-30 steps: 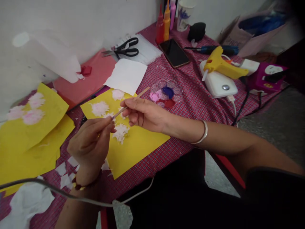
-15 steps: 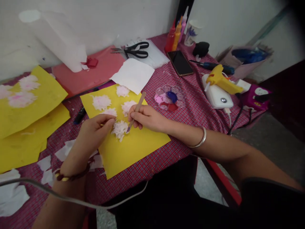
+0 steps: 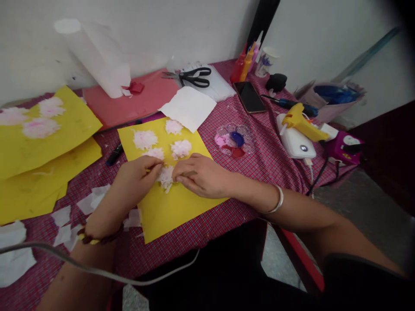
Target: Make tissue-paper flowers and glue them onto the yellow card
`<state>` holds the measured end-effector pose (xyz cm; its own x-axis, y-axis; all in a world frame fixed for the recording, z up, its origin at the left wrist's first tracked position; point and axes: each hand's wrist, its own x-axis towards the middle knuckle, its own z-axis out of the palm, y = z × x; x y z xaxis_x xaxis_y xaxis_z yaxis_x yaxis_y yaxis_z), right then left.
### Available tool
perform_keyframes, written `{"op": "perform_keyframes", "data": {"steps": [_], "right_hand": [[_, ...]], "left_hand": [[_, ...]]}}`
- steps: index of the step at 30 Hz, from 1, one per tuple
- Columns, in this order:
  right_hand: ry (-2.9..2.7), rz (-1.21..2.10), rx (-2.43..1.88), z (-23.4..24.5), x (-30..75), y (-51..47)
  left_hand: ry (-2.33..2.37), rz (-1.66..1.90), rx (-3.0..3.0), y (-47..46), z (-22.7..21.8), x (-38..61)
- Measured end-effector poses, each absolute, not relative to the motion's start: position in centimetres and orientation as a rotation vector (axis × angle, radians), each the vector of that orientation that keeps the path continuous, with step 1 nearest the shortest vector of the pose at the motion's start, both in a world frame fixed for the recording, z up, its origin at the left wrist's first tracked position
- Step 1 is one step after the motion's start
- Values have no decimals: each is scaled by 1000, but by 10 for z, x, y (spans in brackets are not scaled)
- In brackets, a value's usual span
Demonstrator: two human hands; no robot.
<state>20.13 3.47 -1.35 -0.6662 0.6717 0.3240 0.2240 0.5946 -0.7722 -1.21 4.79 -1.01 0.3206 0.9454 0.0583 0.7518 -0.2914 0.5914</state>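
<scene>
Stick [image 3: 189, 174] pinched between thumb and fingers of the right hand [image 3: 201, 176], right up beside the lowest flower [image 3: 166, 174] on the yellow sheet [image 3: 175, 216], its tip hidden behind the hand! Left hand [image 3: 138, 172] is in close opposite, fingers bunched at the petals; whether they grip one, I can't tell. Count them up: five flowers on this sheet, the four above [image 3: 180, 149] carrying a pink flush, this one looking palest, so colour here seems least far along. Away left, three more flowers [image 3: 41, 127] on another sheet [image 3: 71, 129] look well pinked, apparently done. Palette [image 3: 250, 139] sits rightward, pink, blue and red paint [image 3: 237, 138] loaded.
</scene>
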Motion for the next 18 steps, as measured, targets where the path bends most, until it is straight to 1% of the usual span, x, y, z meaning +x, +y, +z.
{"op": "perform_keyframes", "data": {"steps": [4,6,8,11,13,14,18], "right_hand": [[-1470,1384,-846,-15,205,45],[-1131,1599,-903,-21,206,51],[-920,1751,-947,-27,204,55],[-824,1854,-956,-32,201,55],[-829,1875,-940,-31,200,53],[-837,1876,-935,-31,200,53],[-890,1860,-939,-30,200,51]], "left_hand": [[1492,526,2120,50,-5,-10],[1482,549,2026,46,5,-19],[1540,614,1952,32,21,-35],[1634,696,2068,-4,41,-60],[1559,685,2233,-32,41,-73],[1536,664,2285,-44,36,-77],[1557,396,2447,-72,-1,-86]]}}
